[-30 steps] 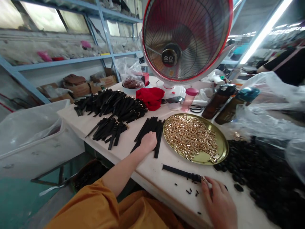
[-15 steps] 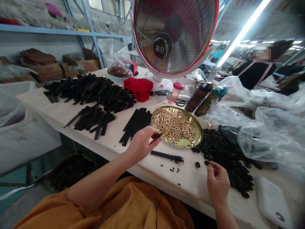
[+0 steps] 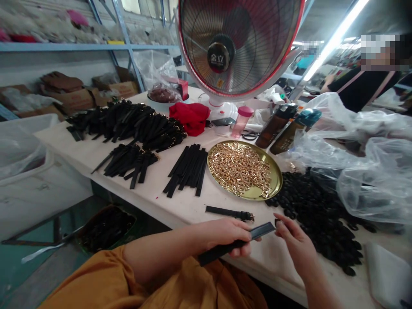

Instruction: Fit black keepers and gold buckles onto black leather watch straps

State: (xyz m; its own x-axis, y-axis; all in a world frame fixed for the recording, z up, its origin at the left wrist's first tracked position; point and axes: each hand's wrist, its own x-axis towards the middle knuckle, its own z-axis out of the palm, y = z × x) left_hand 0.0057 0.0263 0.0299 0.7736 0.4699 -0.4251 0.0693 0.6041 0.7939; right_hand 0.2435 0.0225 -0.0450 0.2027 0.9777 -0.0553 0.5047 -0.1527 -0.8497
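Observation:
My left hand [image 3: 227, 237] is closed around the middle of a flat black strap [image 3: 215, 254], held low over the table's front edge. One end of the strap points right, toward my right hand [image 3: 296, 240]. Between the thumb and fingers of that hand is a small black loop [image 3: 277, 222], close to the strap end; whether they touch I cannot tell. Just beyond lies a black strap with a gold buckle [image 3: 228, 213]. A brass-coloured tray [image 3: 276, 185] holds many gold buckles [image 3: 240, 165]. To its right spreads a pile of black loops [image 3: 325, 223].
Plain black straps [image 3: 188, 169] lie left of the tray, with buckled straps [image 3: 128, 122] heaped farther left. A large fan [image 3: 222, 58] stands at the back. Bottles [image 3: 277, 124], plastic bags [image 3: 373, 171] and a white device [image 3: 388, 274] line the right. A person [image 3: 363, 86] is beyond.
My left hand has come back from beside the tray toward my body and right, now with the strap in it. My right hand has a loop pinched, close to the strap end.

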